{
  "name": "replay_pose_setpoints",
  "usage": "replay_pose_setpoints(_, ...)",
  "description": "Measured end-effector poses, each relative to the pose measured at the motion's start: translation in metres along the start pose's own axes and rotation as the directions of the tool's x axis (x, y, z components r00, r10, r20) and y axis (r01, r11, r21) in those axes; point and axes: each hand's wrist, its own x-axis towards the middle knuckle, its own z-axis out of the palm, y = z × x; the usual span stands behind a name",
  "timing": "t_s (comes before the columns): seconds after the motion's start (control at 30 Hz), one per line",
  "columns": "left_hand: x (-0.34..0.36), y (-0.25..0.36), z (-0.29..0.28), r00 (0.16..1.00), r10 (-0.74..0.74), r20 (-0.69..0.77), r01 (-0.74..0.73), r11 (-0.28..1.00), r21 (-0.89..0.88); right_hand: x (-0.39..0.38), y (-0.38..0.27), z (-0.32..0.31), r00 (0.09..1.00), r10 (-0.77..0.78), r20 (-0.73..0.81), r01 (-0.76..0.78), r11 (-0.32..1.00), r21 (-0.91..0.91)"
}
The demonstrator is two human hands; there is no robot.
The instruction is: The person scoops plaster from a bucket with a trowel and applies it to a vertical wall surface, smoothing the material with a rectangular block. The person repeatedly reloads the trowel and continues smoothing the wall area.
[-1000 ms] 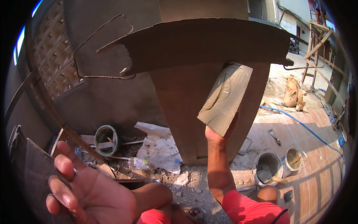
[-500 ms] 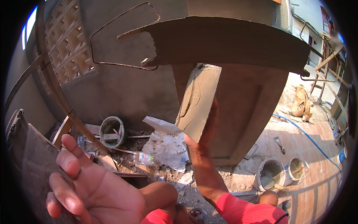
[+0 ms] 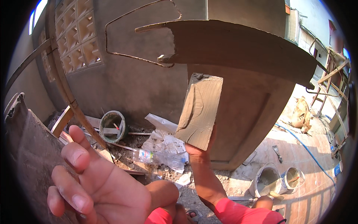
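Spread loosely with its palm turned up and fingers slightly curled, the left hand [image 3: 100, 183] is bare and holds nothing, in front of a dark grey, rough-edged sheet [image 3: 28, 134]. Behind rises a slender brown wooden pole [image 3: 61, 80], then a beige openwork vent panel [image 3: 77, 33] in the grey wall. Farther right, a round green bucket [image 3: 125, 131] stands near a crumpled white sheet [image 3: 160, 142] and a clear plastic bottle [image 3: 143, 155].

At centre, the right hand [image 3: 194, 150] grips a rectangular board coated with wet grey-brown mortar [image 3: 200, 112] from behind and below, its fingers mostly hidden. The board is tilted, its upper end appearing just below a long dark ledge [image 3: 242, 44]; whether they touch is unclear. On the right, two pale buckets [image 3: 255, 186] sit side by side near a scraper [image 3: 277, 154], a blue hose [image 3: 298, 139] and a brown paper sack [image 3: 301, 115].
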Motion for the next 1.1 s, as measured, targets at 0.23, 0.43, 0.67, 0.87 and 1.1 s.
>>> replay_pose_setpoints(0.23, -0.002, 0.002, -0.002, 1.000, 0.006, 0.024, -0.007, 0.999, 0.053, 0.024, 0.001, -0.011, 0.994, -0.092, -0.052, 0.086, 0.989, -0.121)
replay_pose_setpoints(0.43, 0.003, -0.006, -0.008, 0.999, 0.052, -0.002, -0.052, 0.998, 0.034, -0.023, -0.056, -0.032, 0.979, 0.043, 0.201, -0.064, 0.993, 0.098)
replay_pose_setpoints(0.67, 0.002, -0.094, 0.003, 0.996, 0.003, -0.090, 0.003, 0.998, 0.068, -0.024, -0.166, -0.064, 0.993, -0.032, 0.117, 0.037, 0.999, -0.039)
replay_pose_setpoints(0.87, -0.041, -0.172, 0.037, 0.925, -0.046, -0.376, 0.147, 0.958, 0.245, -0.027, -0.169, -0.046, 0.986, -0.011, 0.165, 0.038, 0.986, -0.165)
replay_pose_setpoints(1.1, -0.117, -0.259, 0.038, 0.939, -0.231, -0.254, 0.336, 0.469, 0.817, -0.051, -0.167, -0.053, 0.995, -0.015, 0.104, 0.033, 0.984, -0.172)
